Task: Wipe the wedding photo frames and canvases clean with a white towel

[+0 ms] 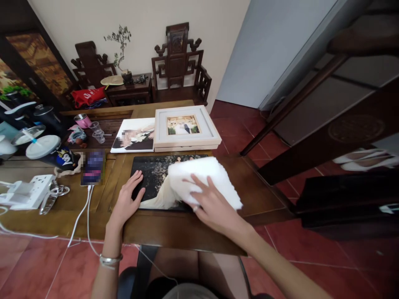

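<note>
A dark photo panel point(149, 178) showing a pale gown lies flat near the table's front edge. My left hand point(129, 199) rests on its left end, fingers stretched out and holding nothing. Over the panel's right part is a folded white towel point(215, 170), which hides much of the picture there. My right hand point(208, 201) has hold of the towel from above, its fingers apart and pressing into the cloth. A ring shows on one finger of that hand.
Behind the panel are a white-framed photo point(187, 124) and a smaller photo panel point(134, 135). To the left are a phone point(92, 168) with white cables, a power strip point(37, 191) and a lidded tumbler point(46, 149). A dark wooden chair point(311, 137) stands at right.
</note>
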Action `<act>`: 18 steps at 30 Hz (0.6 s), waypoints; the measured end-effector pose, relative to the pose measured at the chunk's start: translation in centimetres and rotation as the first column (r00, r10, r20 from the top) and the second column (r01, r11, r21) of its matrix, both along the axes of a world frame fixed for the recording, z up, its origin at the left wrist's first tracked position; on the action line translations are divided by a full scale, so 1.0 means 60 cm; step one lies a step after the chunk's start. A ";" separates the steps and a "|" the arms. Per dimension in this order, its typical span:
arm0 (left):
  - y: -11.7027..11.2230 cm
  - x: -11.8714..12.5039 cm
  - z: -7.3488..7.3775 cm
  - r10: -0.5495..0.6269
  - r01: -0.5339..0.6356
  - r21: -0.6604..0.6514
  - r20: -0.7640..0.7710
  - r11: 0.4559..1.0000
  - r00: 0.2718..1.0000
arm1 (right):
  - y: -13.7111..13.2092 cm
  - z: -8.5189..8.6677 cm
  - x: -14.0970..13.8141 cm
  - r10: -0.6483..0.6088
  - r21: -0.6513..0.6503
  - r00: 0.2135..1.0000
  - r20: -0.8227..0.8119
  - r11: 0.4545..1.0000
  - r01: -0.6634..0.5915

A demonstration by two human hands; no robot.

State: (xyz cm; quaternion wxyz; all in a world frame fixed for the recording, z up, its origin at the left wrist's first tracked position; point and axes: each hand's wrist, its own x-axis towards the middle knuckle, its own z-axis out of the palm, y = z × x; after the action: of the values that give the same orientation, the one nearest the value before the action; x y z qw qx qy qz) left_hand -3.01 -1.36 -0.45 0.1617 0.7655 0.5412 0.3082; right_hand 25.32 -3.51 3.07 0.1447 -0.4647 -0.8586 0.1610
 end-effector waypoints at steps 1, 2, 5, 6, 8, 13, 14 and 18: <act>0.000 0.000 0.000 0.000 0.000 0.002 0.006 1.000 1.000 | 0.026 0.000 -0.005 -0.008 0.012 1.000 0.018 1.000 0.008; 0.001 -0.001 0.000 0.000 0.000 0.007 0.012 1.000 1.000 | 0.049 -0.001 -0.010 -0.017 0.031 0.999 0.035 0.999 0.016; 0.002 -0.002 -0.002 -0.003 0.002 0.025 0.027 1.000 1.000 | 0.094 -0.006 -0.023 -0.054 0.089 0.996 0.069 0.995 0.048; 0.002 -0.002 -0.003 -0.002 0.001 0.030 0.031 1.000 1.000 | 0.099 -0.008 -0.026 -0.068 0.104 0.995 0.069 0.993 0.060; 0.002 -0.002 -0.005 0.001 -0.002 0.033 0.034 0.999 0.999 | 0.091 -0.011 -0.028 -0.077 0.121 0.995 0.061 0.990 0.070; 0.001 0.000 -0.006 0.008 -0.009 0.021 0.016 1.000 1.000 | 0.008 -0.017 -0.024 -0.055 0.077 0.998 0.012 0.996 0.054; 0.001 0.001 -0.006 0.010 -0.010 0.019 0.014 1.000 1.000 | -0.014 -0.018 -0.023 -0.050 0.072 0.999 -0.001 0.996 0.050; 0.000 0.001 -0.006 0.007 -0.007 0.020 0.015 1.000 1.000 | -0.095 -0.017 -0.022 -0.018 0.086 0.998 -0.053 0.996 0.023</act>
State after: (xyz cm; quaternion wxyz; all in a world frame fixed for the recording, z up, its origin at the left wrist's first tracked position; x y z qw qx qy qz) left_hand -2.96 -1.36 -0.80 0.1570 0.7627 0.5396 0.3199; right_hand 23.99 -9.23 2.02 0.1886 -0.4625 -0.8559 0.1340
